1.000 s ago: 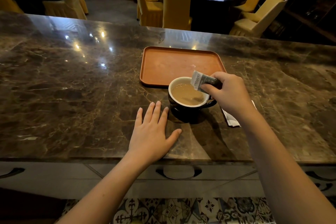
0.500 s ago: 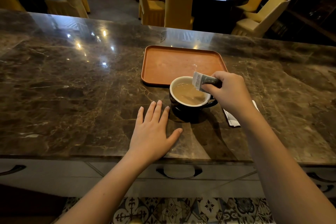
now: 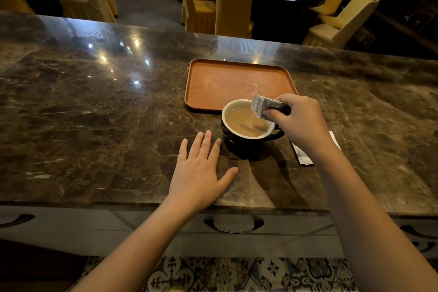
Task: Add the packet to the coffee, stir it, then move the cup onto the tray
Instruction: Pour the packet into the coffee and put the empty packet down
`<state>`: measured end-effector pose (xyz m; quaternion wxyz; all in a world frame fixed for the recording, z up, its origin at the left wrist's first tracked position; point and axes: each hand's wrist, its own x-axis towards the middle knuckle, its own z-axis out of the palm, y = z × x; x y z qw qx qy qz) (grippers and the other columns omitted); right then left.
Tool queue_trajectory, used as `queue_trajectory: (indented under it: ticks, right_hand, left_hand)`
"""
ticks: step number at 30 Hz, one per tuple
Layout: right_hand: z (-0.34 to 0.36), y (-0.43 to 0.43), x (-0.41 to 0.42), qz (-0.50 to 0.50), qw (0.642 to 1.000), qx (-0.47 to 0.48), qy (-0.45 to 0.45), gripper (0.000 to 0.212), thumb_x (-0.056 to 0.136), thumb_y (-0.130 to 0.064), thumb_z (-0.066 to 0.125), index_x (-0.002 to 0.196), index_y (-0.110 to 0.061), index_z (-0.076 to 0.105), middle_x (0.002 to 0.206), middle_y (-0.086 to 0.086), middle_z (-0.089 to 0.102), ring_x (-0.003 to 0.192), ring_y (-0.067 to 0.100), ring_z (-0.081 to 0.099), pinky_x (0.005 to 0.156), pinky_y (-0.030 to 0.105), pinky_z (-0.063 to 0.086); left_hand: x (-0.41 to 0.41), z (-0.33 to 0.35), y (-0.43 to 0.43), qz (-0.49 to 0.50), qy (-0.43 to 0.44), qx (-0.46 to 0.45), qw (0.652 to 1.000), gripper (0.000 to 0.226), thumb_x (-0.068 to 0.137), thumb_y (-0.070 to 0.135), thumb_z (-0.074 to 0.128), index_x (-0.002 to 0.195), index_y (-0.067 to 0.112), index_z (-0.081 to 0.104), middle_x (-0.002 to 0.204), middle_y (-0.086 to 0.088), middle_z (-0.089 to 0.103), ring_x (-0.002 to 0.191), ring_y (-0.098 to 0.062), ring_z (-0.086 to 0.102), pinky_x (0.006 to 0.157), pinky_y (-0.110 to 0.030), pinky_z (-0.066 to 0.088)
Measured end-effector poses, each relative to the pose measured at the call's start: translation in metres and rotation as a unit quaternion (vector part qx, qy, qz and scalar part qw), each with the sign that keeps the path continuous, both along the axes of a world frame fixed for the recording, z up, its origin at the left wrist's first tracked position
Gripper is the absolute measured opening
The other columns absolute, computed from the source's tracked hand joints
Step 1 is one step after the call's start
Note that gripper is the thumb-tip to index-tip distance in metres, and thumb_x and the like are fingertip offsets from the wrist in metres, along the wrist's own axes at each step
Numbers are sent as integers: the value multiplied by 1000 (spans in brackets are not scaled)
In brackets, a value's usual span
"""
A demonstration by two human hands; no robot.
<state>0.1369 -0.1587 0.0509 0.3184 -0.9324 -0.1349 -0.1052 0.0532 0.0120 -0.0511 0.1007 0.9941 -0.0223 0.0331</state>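
A black cup with a white inside holds milky coffee and stands on the marble counter just in front of the orange tray. My right hand grips a small grey and white packet, tilted with its white end over the cup's right rim. A thin stream falls from it into the coffee. My left hand lies flat on the counter, fingers spread, just left of the cup and not touching it. The cup's handle points right, partly under my right hand.
A white paper slip or wrapper lies on the counter to the right of the cup, mostly hidden by my right wrist. The counter's near edge runs above drawers with dark handles. Yellow chairs and a round table stand beyond the counter.
The packet has tipped a little lower over the cup's rim. My left hand and the cup have stayed put; the view shifted slightly.
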Motion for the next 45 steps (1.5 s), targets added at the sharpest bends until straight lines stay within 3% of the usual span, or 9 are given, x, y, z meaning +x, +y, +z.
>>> queue_trajectory:
  ticks: [9, 14, 26, 31, 36, 39, 45]
  right_hand:
    - [2, 1, 0, 8, 1000, -3, -8, 18, 83, -17, 64, 94, -5, 70, 94, 14, 70, 82, 24, 60, 66, 33, 48]
    - [1, 2, 1, 5, 1000, -9, -11, 18, 83, -17, 64, 96, -5, 70, 96, 13, 70, 81, 21, 59, 58, 19, 41]
    - [-2, 2, 1, 7, 1000, -8, -8, 21, 83, -17, 64, 100, -6, 69, 101, 13, 70, 83, 17, 58, 60, 16, 42]
    - [-4, 2, -1, -2, 1000, 17, -2, 19, 84, -18, 63, 98, -6, 69, 97, 12, 70, 81, 18, 59, 64, 27, 48]
    - [-11, 1, -6, -28, 997, 76, 8, 18, 84, -21, 63, 94, -9, 70, 84, 4, 67, 67, 9, 53, 53, 20, 37]
    - [-12, 1, -8, -46, 990, 129, 26, 16, 83, -24, 64, 92, -13, 70, 85, 3, 69, 75, 14, 60, 63, 33, 50]
    - [-14, -2, -13, -46, 977, 205, 42, 16, 82, -28, 64, 93, -19, 70, 85, -3, 68, 82, 14, 61, 75, 42, 55]
  left_hand:
    - [-1, 1, -1, 3, -2, -5, 1000, 82, 77, 70, 1, 145, 25, 4, 156, -2, -3, 141, -16, -11, 114, -43, -9]
    - [-1, 0, 0, 2, -2, -5, 1000, 83, 76, 70, -1, 145, 25, 4, 156, -2, -3, 141, -16, -11, 114, -44, -8]
    - [-1, 0, 0, 4, 0, -6, 1000, 77, 82, 70, 8, 145, 25, 4, 156, -2, -4, 141, -16, -11, 114, -43, -9]
    - [-1, 0, 0, 2, -3, -9, 1000, 83, 76, 70, 0, 146, 25, 5, 156, -2, -3, 141, -16, -11, 114, -44, -8]
    - [-1, 0, 0, 4, -6, -6, 1000, 82, 77, 70, 1, 145, 25, 5, 156, -2, -3, 141, -16, -11, 113, -43, -10]
    - [-1, 0, -1, 4, -6, -7, 1000, 82, 77, 70, 2, 145, 25, 5, 156, -2, -3, 141, -16, -11, 113, -42, -11]
    - [-1, 0, -1, 4, 0, 3, 1000, 83, 76, 70, -1, 145, 25, 3, 156, -2, -5, 141, -16, -12, 113, -43, -10]
